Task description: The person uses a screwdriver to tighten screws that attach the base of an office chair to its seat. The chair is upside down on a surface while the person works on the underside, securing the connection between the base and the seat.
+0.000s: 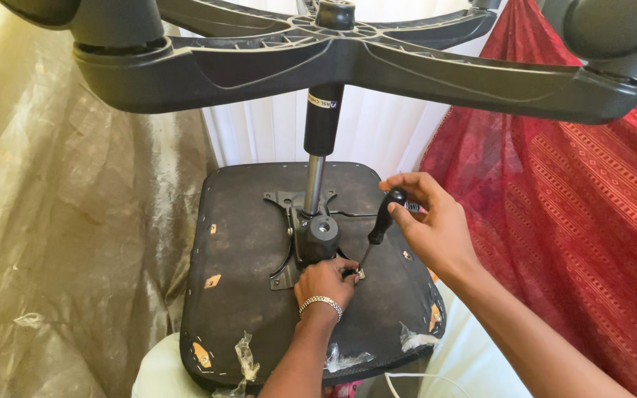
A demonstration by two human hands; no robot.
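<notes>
1. A black plastic five-spoke chair base [377,70] spreads across the top of the view, upturned, with dark castor wheels at the spoke ends in the upper corners.
2. A crumpled translucent plastic sheet [60,221] covers the left side; a red patterned woven cloth [576,221] hangs on the right, with white curtain fabric between them behind the chair.
3. The worn black underside of the office chair seat [245,295] faces up in the middle, scuffed, with torn patches and scraps of clear tape along its near edge.
4. A black and chrome gas-lift column [318,147] stands upright from the seat to the hub of the base.
5. The column enters a black metal tilt mechanism plate [311,239] fixed at the seat's centre.
6. The right hand [433,221] is curled around the top of a black-handled screwdriver [382,221], fingers closed on the handle, the tool tilted with its tip down and to the left.
7. The left hand [326,280], a silver link bracelet [321,302] at its wrist, rests on the seat just beside the plate's near right corner, fingers bunched and pinched at the screwdriver's tip; what they pinch is too small to tell.
8. The screwdriver's tip meets the seat at that corner of the plate, between the two hands.
</notes>
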